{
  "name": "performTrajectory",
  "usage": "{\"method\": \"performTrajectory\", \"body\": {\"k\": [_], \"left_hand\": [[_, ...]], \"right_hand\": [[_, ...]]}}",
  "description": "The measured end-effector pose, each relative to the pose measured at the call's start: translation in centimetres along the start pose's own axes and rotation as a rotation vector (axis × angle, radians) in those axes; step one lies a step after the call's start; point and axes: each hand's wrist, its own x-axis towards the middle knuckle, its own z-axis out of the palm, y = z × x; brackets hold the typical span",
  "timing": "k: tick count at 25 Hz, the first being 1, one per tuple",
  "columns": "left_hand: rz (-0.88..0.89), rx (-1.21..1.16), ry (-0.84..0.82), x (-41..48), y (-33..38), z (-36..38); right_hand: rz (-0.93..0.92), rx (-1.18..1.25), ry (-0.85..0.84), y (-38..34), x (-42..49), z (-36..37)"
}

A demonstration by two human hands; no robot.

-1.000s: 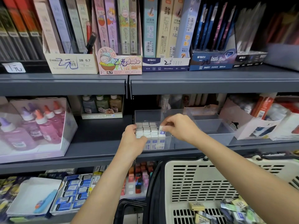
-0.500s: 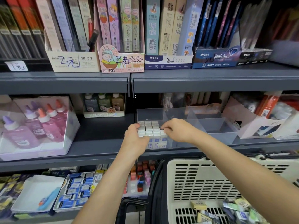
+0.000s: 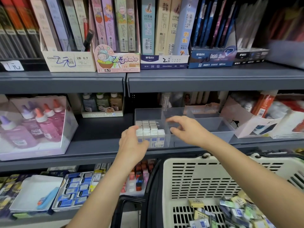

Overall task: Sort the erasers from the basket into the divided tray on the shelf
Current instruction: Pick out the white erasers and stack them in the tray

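A clear divided tray [image 3: 213, 127] stands on the middle shelf. Its left compartment holds rows of upright white erasers [image 3: 150, 131] with blue-printed sleeves. My left hand [image 3: 133, 145] rests against the tray's front left corner, fingers touching the erasers' left side. My right hand [image 3: 185, 130] hovers over the compartment just right of the erasers, fingers spread, holding nothing. A cream plastic basket [image 3: 205, 176] sits at the lower right with several loose wrapped erasers [image 3: 230, 211] in its bottom.
Pink glue bottles in a clear box [image 3: 32, 125] stand at the left of the same shelf. A white carton [image 3: 250, 122] sits right of the tray. Pencil-lead boxes [image 3: 115, 60] line the shelf above. Eraser trays [image 3: 74, 190] fill the shelf below.
My right hand pressed an eraser into the front row, then let go and lifted off to the right with fingers spread. My left hand stayed at the tray's left side.
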Motion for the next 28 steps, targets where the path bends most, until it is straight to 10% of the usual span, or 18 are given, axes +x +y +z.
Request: {"method": "performTrajectory", "body": {"k": [3,8,18,28], "left_hand": [[0.212,0.016,0.079,-3.8,0.4,1.0],[0.362,0.010,-0.265,-10.0,2.5,7.9],[0.012,0.216,-0.641,-9.7,5.3,20.0],[-0.144,0.177,-0.715,-8.9,2.5,25.3]], "right_hand": [[0.015,0.073,0.061,1.8,-5.4,-1.4],[0.117,0.004,-0.183,8.3,-16.4,-2.3],[0.508,-0.288,-0.689,19.9,-23.6,1.2],[0.587,-0.128,-0.361,22.5,-22.9,6.8]]}}
